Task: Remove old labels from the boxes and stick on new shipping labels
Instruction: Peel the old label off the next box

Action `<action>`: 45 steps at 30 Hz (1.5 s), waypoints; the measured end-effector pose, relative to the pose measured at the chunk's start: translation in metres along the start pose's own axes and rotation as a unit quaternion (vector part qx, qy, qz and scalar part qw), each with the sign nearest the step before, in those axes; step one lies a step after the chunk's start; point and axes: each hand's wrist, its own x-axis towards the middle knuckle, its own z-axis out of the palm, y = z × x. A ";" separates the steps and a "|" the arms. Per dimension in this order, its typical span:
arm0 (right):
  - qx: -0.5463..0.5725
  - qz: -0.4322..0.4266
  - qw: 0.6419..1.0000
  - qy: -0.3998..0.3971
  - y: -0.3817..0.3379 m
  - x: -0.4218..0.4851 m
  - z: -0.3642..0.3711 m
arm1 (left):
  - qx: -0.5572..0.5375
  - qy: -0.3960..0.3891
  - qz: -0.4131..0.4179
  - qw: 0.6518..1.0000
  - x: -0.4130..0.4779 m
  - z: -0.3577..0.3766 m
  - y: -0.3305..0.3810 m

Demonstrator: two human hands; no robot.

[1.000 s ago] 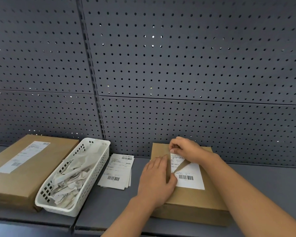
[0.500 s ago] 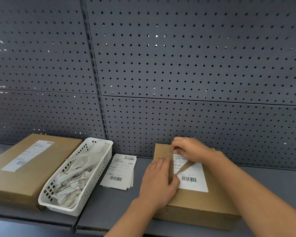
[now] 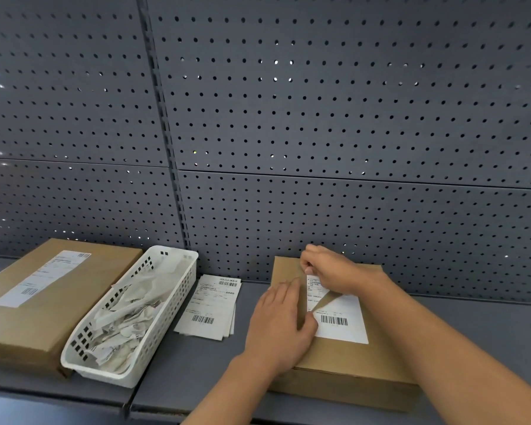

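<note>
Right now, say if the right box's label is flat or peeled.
Partly peeled: right hand pinches the label by its lifted top corner; bottom lies flat.

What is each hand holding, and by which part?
Right hand pinches the white paper label at its peeled far-left corner; left hand presses flat on the brown cardboard box, holding nothing.

Behind: pegboard wall (image 3: 319, 118) stops your reach just past both boxes | Left: white basket (image 3: 169, 314) and second box (image 3: 83, 302) stand side by side | Middle: flat label stack (image 3: 209, 305) lies low between basket and near box (image 3: 350, 357) | Right: open shelf (image 3: 472, 332) gives passing room.
</note>
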 end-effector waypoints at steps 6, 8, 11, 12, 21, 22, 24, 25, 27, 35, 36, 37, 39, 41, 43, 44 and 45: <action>-0.031 0.000 0.999 0.008 0.000 -0.002 0.004 | 0.007 0.001 -0.004 1.000 0.000 0.000 0.003; -0.028 -0.002 1.000 0.007 -0.001 -0.003 0.003 | 0.011 0.004 -0.004 1.000 -0.001 -0.001 0.003; -0.021 -0.001 1.000 0.000 -0.004 -0.005 -0.001 | 0.015 0.008 -0.002 1.000 -0.001 -0.001 0.003; -0.009 0.003 1.000 -0.001 -0.003 -0.005 -0.001 | 0.015 0.008 -0.002 1.000 -0.001 -0.001 0.003; 0.204 0.042 0.975 0.073 0.011 -0.021 0.000 | 0.014 0.006 -0.002 1.000 -0.002 -0.002 0.003; 0.208 0.035 0.974 0.077 0.010 -0.021 0.001 | 0.011 0.005 -0.003 1.000 -0.002 -0.002 0.003; 0.198 0.022 0.977 0.080 0.010 -0.021 0.005 | 0.007 0.004 -0.004 1.000 -0.001 -0.002 0.002; 0.188 0.016 0.979 0.082 0.010 -0.020 0.007 | 0.007 0.003 -0.004 1.000 -0.001 -0.002 0.002; 0.175 0.004 0.980 0.093 0.010 -0.019 0.010 | 0.009 0.001 -0.003 1.000 -0.001 -0.003 0.004; 0.060 0.050 0.992 0.097 -0.001 -0.010 0.016 | 0.027 -0.003 -0.002 1.000 -0.002 -0.004 0.007; 0.047 0.053 0.993 0.095 -0.002 -0.011 0.018 | 0.030 -0.003 -0.003 1.000 -0.003 -0.003 0.008; 0.045 0.055 0.993 0.094 -0.003 -0.012 0.018 | 0.034 -0.001 -0.003 0.999 -0.003 -0.003 0.009; 0.079 0.051 0.991 0.099 -0.002 -0.018 0.014 | 0.042 0.005 0.000 0.999 -0.002 -0.001 0.008; 0.150 0.053 0.981 0.109 0.002 -0.028 0.010 | 0.044 0.001 -0.003 0.999 -0.002 0.000 0.007; 0.218 0.067 0.967 0.113 0.008 -0.038 0.006 | 0.042 -0.011 -0.004 0.999 -0.001 0.000 0.004; 0.240 0.070 0.961 0.115 0.010 -0.042 0.006 | 0.040 -0.015 -0.003 0.999 -0.001 0.000 0.003; 0.255 0.068 0.957 0.118 0.010 -0.045 0.006 | 0.039 -0.015 -0.002 0.999 -0.001 0.000 0.002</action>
